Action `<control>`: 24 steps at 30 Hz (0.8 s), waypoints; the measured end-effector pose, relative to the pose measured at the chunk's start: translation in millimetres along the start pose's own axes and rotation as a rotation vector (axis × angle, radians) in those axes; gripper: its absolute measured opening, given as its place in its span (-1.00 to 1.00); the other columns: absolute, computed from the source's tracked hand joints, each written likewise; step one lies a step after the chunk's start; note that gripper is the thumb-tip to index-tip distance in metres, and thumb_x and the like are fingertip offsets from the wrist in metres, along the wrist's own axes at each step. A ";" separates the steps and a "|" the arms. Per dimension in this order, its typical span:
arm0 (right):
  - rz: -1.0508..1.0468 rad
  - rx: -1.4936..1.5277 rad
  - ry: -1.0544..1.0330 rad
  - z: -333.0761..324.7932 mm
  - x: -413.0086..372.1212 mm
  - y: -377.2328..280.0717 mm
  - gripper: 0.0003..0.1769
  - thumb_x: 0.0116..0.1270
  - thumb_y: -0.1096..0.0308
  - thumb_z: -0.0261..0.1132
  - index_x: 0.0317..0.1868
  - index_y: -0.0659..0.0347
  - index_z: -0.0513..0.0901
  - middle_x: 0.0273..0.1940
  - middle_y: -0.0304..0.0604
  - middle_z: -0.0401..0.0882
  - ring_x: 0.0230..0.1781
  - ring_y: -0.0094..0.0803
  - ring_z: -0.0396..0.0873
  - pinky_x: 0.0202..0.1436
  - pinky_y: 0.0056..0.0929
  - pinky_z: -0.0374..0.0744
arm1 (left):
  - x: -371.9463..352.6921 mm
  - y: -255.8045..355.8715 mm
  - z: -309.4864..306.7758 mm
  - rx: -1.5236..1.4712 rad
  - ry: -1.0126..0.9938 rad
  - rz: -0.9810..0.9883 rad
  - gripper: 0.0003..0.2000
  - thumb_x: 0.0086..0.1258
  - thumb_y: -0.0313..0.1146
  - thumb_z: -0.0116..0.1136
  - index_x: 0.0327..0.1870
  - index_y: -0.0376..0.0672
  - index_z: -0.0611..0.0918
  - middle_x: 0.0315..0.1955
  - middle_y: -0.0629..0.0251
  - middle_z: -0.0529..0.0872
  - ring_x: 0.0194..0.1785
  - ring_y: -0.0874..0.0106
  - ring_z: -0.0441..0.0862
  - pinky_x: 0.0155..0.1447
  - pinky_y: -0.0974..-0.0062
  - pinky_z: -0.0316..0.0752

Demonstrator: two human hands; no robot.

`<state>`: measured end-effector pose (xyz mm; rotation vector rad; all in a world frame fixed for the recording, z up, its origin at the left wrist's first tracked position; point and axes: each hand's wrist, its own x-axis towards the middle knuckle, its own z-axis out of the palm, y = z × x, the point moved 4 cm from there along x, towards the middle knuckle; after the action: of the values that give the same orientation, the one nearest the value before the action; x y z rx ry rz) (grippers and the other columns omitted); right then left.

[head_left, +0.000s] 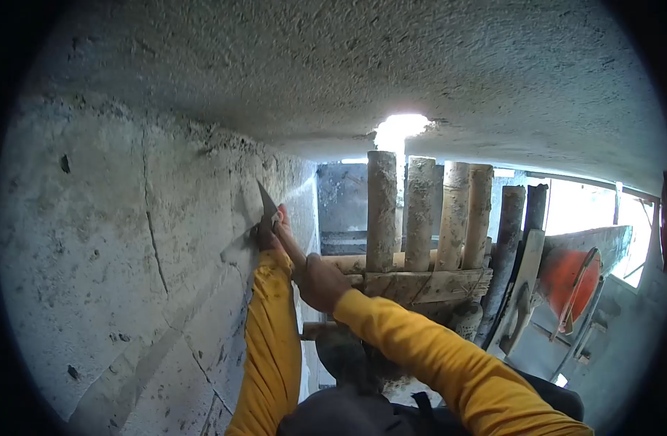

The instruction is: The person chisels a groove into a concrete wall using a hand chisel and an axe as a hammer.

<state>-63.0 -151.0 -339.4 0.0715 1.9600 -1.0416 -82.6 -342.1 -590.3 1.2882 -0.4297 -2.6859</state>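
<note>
Both my hands are on a hand tool with a pale wooden handle (292, 248) and a pointed grey metal blade (266, 198). My left hand (269, 234) is closed around its upper part, just below the blade, close beside the rough concrete wall (195, 211). Lower down, my right hand (323, 283) wraps around the handle's end. The blade points up along the wall, toward the corner under the ceiling. Part of the tool is hidden by my fingers, so its exact kind does not show. Both arms wear yellow sleeves.
A low rough ceiling (333, 80) runs overhead. Several upright poles (381, 211) stand right of my hands behind a wooden board (428, 285). Farther right are a wooden float (522, 305) and an orange object (568, 283). Cracks run down the wall.
</note>
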 end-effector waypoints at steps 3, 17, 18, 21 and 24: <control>-0.018 0.107 0.077 -19.7 -14.1 -5.9 -0.59 0.37 0.21 0.26 -0.11 0.46 0.41 -0.29 0.38 0.60 -0.19 0.27 0.62 -0.16 0.04 0.55 | 17.0 -10.8 -28.5 -0.145 -0.065 -0.135 -0.93 0.27 -0.60 0.11 -0.27 -0.30 0.59 -0.48 0.33 0.51 -0.33 0.41 0.57 -0.17 0.52 0.56; 0.124 0.884 -0.327 -85.3 -39.9 -7.5 -0.47 0.27 0.23 0.37 0.01 0.46 0.35 -0.39 0.00 0.57 -0.59 -0.39 0.57 -0.53 -0.36 0.55 | -92.0 -24.5 75.7 0.982 0.036 -0.285 -0.84 0.39 -0.38 0.07 -0.23 -0.32 0.57 -0.57 0.20 0.58 -0.61 0.45 0.53 -0.59 0.51 0.42; 0.081 0.693 -0.184 -85.6 -35.8 -0.4 -0.47 0.26 0.23 0.36 0.01 0.47 0.35 -0.39 0.00 0.57 -0.59 -0.38 0.57 -0.52 -0.35 0.55 | -105.1 -16.1 86.8 1.013 0.046 -0.287 -0.84 0.39 -0.37 0.07 -0.25 -0.30 0.57 -0.58 0.22 0.57 -0.62 0.47 0.52 -0.60 0.52 0.41; 0.005 0.276 0.122 -83.4 -30.3 13.4 -0.51 0.25 0.28 0.28 0.00 0.50 0.35 -0.39 0.05 0.56 -0.56 -0.34 0.57 -0.48 -0.31 0.56 | -135.7 5.9 102.5 1.100 -0.017 -0.250 -0.86 0.41 -0.34 0.06 -0.30 -0.22 0.54 -0.58 0.30 0.56 -0.62 0.53 0.48 -0.64 0.58 0.34; 0.172 0.474 0.008 -89.7 -30.9 13.5 -0.53 0.27 0.27 0.26 0.00 0.48 0.35 -0.34 0.08 0.56 -0.51 -0.35 0.59 -0.46 -0.30 0.56 | -174.4 16.1 98.6 1.089 -0.029 -0.220 -0.87 0.43 -0.33 0.03 -0.23 -0.19 0.53 -0.58 0.32 0.55 -0.60 0.51 0.49 -0.54 0.55 0.41</control>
<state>-99.6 -70.2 -302.9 0.4957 1.6433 -1.3669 -50.2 -296.3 -397.3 1.5173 -2.0416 -2.6412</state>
